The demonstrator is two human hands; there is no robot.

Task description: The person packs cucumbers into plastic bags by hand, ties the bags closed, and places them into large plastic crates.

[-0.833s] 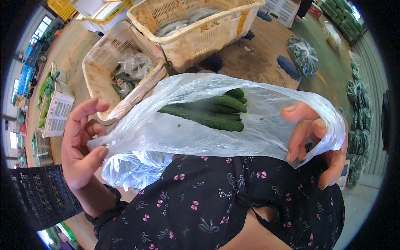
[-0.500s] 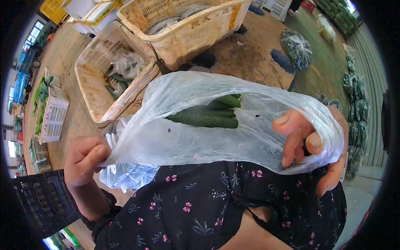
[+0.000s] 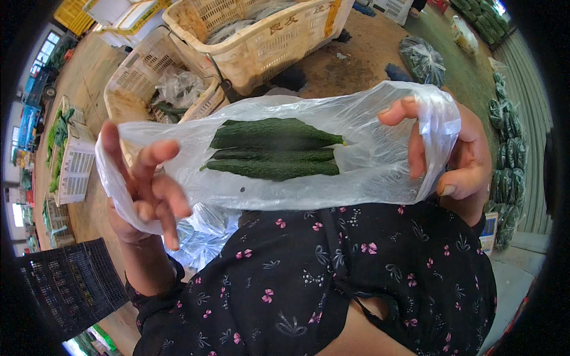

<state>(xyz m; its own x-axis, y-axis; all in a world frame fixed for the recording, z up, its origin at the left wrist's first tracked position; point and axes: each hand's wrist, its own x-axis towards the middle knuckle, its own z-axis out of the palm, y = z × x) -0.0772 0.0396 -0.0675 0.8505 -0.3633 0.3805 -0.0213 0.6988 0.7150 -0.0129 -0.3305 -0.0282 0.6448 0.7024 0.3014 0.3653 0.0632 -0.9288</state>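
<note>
A clear plastic bag (image 3: 285, 196) is stretched wide between my hands in front of my body. Three dark green cucumbers (image 3: 270, 134) lie side by side in it, crosswise and visible through its mouth. My left hand (image 3: 148, 187) has its fingers spread inside the bag's left end, with the plastic edge looped round the outside of the hand. At the other end, my right hand (image 3: 466, 155) grips the rim, fingers curled through the mouth and thumb outside. Bunched clear plastic bags (image 3: 205, 240) lie beneath, near my left forearm.
Beyond the bag stand a tall cream crate (image 3: 279, 38) holding plastic bags and a lower crate (image 3: 127, 89) with bagged green vegetables. A filled bag (image 3: 421, 59) sits on the floor. Several packed bags (image 3: 507, 154) line the right wall. A black mesh crate (image 3: 74, 291) is at lower left.
My left hand has gone from pinching the bag's edge to spreading its fingers inside the mouth. The bag is stretched straighter, uncovering the cucumbers. My right hand has risen slightly.
</note>
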